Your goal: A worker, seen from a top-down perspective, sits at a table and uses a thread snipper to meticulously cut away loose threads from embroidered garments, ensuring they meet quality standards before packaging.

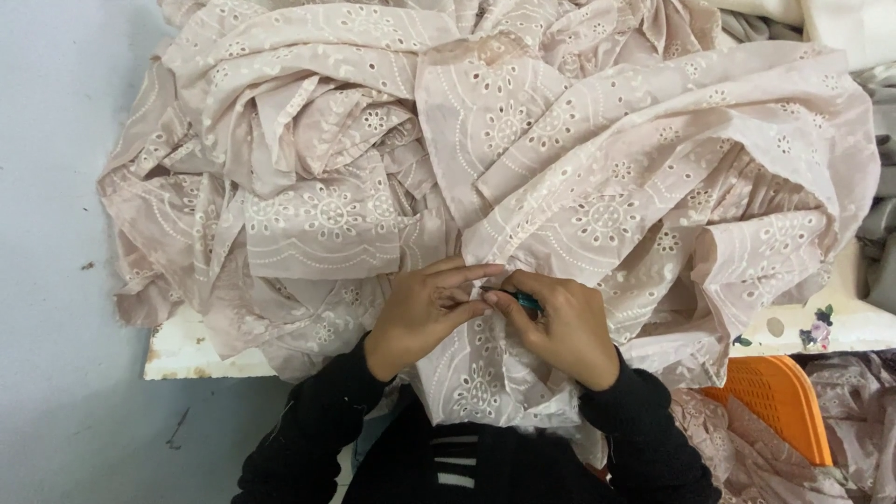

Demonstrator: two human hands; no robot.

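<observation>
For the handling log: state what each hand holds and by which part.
Right hand pinches a small teal tool by one end; its kind is unclear. Left hand grips the pink eyelet fabric at a fold.

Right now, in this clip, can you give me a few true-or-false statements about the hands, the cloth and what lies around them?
1. Both hands meet on the pale pink embroidered eyelet fabric. True.
2. The right hand holds a small teal tool in its fingers. True.
3. The left hand rests on the orange plastic basket. False: it is on the fabric; the basket sits untouched off to the right.
4. The fabric lies flat and smooth. False: it is heaped in crumpled folds over the white table.
5. The person wears black sleeves. True.
</observation>
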